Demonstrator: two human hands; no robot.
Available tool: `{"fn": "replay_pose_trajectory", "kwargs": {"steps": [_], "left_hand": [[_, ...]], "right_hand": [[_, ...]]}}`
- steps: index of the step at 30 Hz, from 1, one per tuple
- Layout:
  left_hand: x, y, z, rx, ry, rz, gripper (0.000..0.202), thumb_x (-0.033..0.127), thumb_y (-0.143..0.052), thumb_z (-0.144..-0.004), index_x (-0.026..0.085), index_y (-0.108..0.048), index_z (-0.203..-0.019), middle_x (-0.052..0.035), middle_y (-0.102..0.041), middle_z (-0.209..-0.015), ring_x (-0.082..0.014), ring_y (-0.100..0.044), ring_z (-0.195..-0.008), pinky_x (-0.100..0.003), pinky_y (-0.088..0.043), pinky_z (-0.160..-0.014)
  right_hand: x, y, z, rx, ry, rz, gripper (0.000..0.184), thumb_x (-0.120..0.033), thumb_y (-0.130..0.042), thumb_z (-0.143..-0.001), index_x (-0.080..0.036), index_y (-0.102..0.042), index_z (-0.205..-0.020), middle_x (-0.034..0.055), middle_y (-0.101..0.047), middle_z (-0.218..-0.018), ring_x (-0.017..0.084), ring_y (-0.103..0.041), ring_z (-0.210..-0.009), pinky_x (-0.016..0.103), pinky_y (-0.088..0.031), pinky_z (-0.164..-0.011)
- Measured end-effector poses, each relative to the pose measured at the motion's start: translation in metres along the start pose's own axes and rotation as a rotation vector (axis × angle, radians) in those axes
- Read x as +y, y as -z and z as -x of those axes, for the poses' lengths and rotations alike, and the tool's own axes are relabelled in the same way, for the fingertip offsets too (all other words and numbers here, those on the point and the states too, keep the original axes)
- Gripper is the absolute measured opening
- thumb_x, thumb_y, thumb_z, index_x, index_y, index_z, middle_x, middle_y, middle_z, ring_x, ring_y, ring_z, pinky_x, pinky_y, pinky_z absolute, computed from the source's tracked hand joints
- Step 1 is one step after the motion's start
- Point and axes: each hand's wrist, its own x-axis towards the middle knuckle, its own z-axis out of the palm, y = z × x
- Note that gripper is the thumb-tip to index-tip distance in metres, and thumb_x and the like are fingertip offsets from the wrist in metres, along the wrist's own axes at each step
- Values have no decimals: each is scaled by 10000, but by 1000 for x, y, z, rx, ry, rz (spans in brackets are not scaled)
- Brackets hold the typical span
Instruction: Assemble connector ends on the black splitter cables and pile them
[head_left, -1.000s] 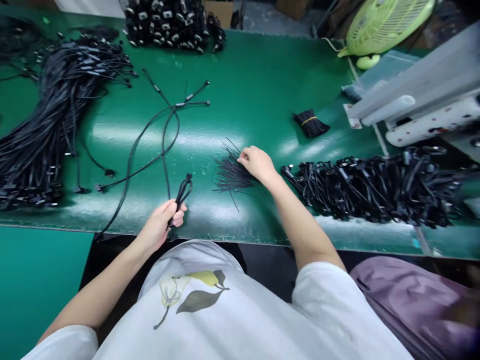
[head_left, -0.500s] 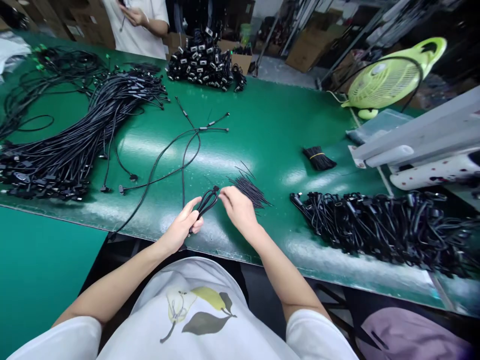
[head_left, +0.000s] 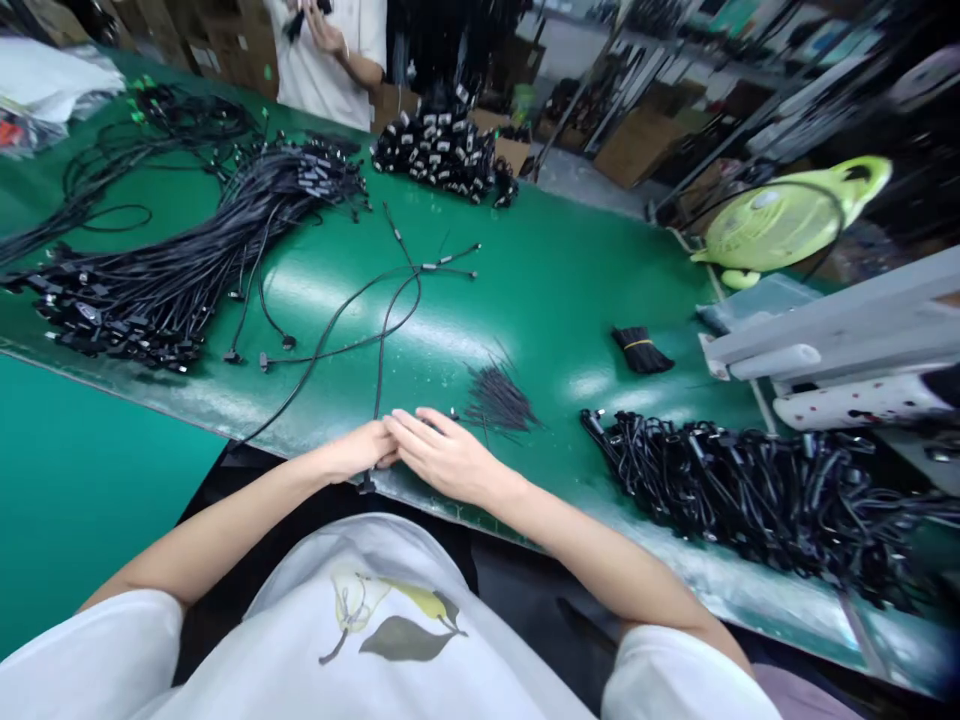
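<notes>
At the table's front edge my two hands meet. My left hand [head_left: 366, 450] is closed on a folded black cable, mostly hidden by the fingers. A dark cable connector [head_left: 366, 486] sticks out below it. My right hand [head_left: 446, 455] lies over the left fingertips, its fingers together and bent round the same cable; a small dark tip [head_left: 454, 413] shows above its knuckles. Just beyond the right hand lies a loose pile of thin black ties [head_left: 501, 398]. Several loose black cables [head_left: 381, 340] cross on the green table behind my left hand.
A long heap of black cables [head_left: 225, 235] covers the left side. Coiled cables [head_left: 735, 490] lie at right, below a banded tie bundle [head_left: 642, 350]. More coiled cables [head_left: 442, 150] stand at the back, near another person [head_left: 337, 60]. A green fan [head_left: 787, 225] and white rolls [head_left: 780, 362] are at right.
My right hand has moved left and down onto my left hand. The cable loop that stood above the left hand is now covered by the fingers. The view has shifted slightly.
</notes>
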Motion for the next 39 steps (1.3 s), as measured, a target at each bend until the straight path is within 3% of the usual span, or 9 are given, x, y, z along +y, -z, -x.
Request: {"fn": "replay_pose_trajectory", "kwargs": {"steps": [4,7,11,15,21,24,28,35,39], "left_hand": [[-1,6,7,-178,120,176,322,399,-755,-696,146,-558,-729,51,-433,-583,-54,-321,-490,-204,-238,-481],[-5,8,2,-138,195,291,336,332,-804,-633,154,-531,-714,70,-395,-549,-39,-304,-469,-182,-213,-464],[-8,7,-4,-95,279,313,409,298,-850,-517,169,-511,-705,68,-405,-526,-44,-329,-469,-171,-199,-464],[-8,-1,1,-104,303,231,377,324,-826,-546,176,-509,-686,54,-415,-541,-49,-317,-480,-189,-183,-485],[5,-14,10,-49,62,75,305,385,-730,-648,183,-508,-702,62,-371,-589,-61,-271,-519,-228,-152,-515],[12,-12,10,-55,69,70,315,394,-716,-634,179,-504,-723,74,-345,-582,-54,-255,-518,-224,-151,-517],[9,-7,10,-127,131,60,285,355,-714,-634,181,-498,-704,69,-364,-573,-55,-269,-505,-223,-161,-507],[2,-3,19,-190,158,35,187,286,-665,-657,176,-514,-669,45,-415,-596,-67,-318,-517,-228,-203,-515],[4,-1,10,-19,-40,86,202,312,-640,-681,171,-509,-622,40,-430,-574,-83,-332,-531,-236,-223,-519]], "right_hand": [[7,21,-7,-110,118,30,280,-172,-331,-1000,-164,-554,-831,35,-593,-753,164,-532,-674,331,-375,-651],[8,26,-12,-145,205,126,259,-144,-329,-986,-123,-575,-909,70,-613,-822,165,-539,-685,332,-367,-652],[5,24,-18,-244,281,169,216,-136,-425,-930,-100,-601,-810,81,-594,-775,180,-536,-672,329,-325,-595],[-2,20,-26,-334,332,218,196,-175,-519,-890,-124,-611,-724,69,-583,-708,166,-496,-602,300,-238,-518],[-8,20,-31,-499,207,298,229,-210,-592,-829,-155,-592,-607,57,-568,-617,170,-492,-546,296,-224,-465],[-9,28,-31,-460,113,358,163,-175,-536,-842,-105,-641,-740,85,-597,-686,184,-521,-569,315,-270,-461],[-11,34,-31,-461,140,242,143,-98,-496,-837,-81,-618,-765,76,-589,-686,168,-526,-557,282,-250,-427],[-10,22,-29,-466,164,40,164,-98,-490,-867,-100,-639,-799,80,-641,-710,163,-578,-588,271,-289,-402],[-2,19,-33,-473,-39,46,177,-88,-486,-841,-73,-643,-923,110,-666,-782,197,-608,-650,300,-377,-455]]}}
